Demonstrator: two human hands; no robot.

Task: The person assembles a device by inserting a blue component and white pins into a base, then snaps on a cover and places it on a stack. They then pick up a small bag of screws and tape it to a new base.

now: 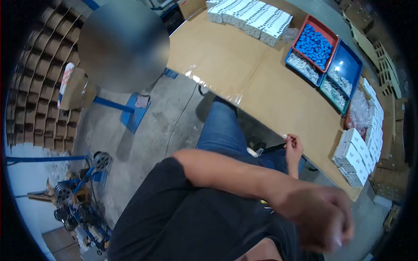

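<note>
I have both hands in view, well apart from each other. The right hand (294, 148) is at the near edge of the bench (261, 91), its fingertips pinched together on what looks like a small white piece (285, 136); it is too small for me to make out more. The left hand (324, 224) hangs close under the camera, below the right hand and off the bench, with its forearm crossing a black shirt (183, 217). It is badly blurred, fingers curled inward, and I cannot tell whether it grips anything. Just to the right of the right hand, a stack of white boxes (353, 156) sits on the bench by its edge. Well beyond the right hand, a red tray (301, 30) holds blue pieces (315, 43), and blue trays (348, 63) beside it hold small white parts (337, 89). Farther still, a row of white boxes (250, 15) lines the bench's far end
</note>
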